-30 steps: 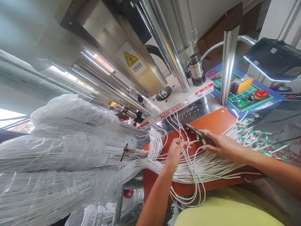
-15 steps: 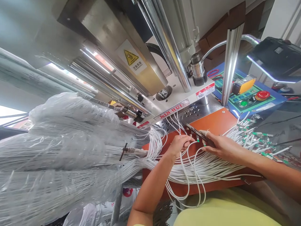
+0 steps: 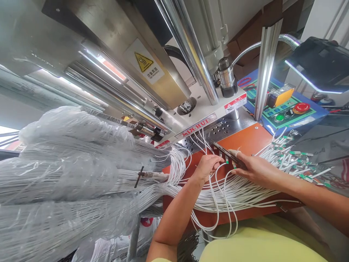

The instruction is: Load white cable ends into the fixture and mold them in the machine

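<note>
My right hand point(image 3: 244, 163) grips the near end of a long dark metal bar point(image 3: 222, 151), thumb on top and fingers below; its far end reaches the machine's steel plate. Small green-and-metal connectors point(image 3: 227, 160) sit along the bar's near side, with white cables point(image 3: 217, 189) looping down from them. Beside the bar, my left hand point(image 3: 208, 167) is closed in a pinch at one of these cables, close to its connector; the fingertips are partly hidden. A thick bundle of white cables point(image 3: 240, 194) lies on the red-brown board point(image 3: 245, 138) under both hands.
The machine's white block point(image 3: 197, 125) overhangs the steel plate point(image 3: 225, 127), with cables running beneath it. Plastic-wrapped cable bundles point(image 3: 62, 171) fill the left. A blue control box point(image 3: 308, 118), an upright metal profile point(image 3: 268, 69) and a lamp point(image 3: 321, 65) stand right, near loose connector ends point(image 3: 297, 156).
The whole view has shifted slightly, so the scene sits a little further left. Both hands keep the same hold on the bar and cable, with hardly any movement.
</note>
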{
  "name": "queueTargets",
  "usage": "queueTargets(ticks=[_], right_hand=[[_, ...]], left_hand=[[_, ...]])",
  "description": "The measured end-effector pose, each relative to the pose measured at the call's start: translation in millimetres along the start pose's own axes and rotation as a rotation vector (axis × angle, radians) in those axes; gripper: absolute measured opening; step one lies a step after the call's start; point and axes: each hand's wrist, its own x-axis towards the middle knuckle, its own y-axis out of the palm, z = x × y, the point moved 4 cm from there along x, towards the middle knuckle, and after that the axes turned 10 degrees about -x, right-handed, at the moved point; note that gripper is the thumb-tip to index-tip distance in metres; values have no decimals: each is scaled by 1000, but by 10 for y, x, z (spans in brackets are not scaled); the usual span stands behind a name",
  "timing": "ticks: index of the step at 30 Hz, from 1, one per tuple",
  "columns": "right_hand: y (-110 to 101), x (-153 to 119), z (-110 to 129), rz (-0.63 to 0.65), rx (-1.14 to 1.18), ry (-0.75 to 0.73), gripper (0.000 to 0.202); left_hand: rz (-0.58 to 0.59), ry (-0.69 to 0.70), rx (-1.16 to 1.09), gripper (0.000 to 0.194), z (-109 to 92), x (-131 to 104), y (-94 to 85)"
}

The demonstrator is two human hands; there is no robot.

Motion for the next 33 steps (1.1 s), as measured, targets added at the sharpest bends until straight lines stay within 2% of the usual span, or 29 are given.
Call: queueTargets(ticks=[10, 13, 16, 18, 24, 27, 30, 33], right_hand=[[77, 2, 25, -84, -61, -25, 60], [75, -7, 31, -86, -77, -13, 60], [65, -9, 3, -51, -60, 25, 59], [52, -8, -9, -30, -30, 31, 57], [18, -9, -2, -39, 28, -1, 56], [26, -8, -4, -27, 56, 4, 56], [43, -4, -17, -22, 52, 18, 57], [62, 0, -30, -21, 40, 30, 60]], left_hand=[[-7, -25, -88, 20, 10, 115, 9], [51, 14, -15, 25, -37, 97, -9], [146, 45, 62, 35, -107, -21, -60], [157, 102, 112, 36, -168, -133, -125], [10, 187, 251, 28, -242, -436, -340], [-52, 281, 183, 28, -253, -528, -398], [-146, 389, 9, 32, -232, -566, -426], [-89, 344, -255, 38, -129, -537, -354]])
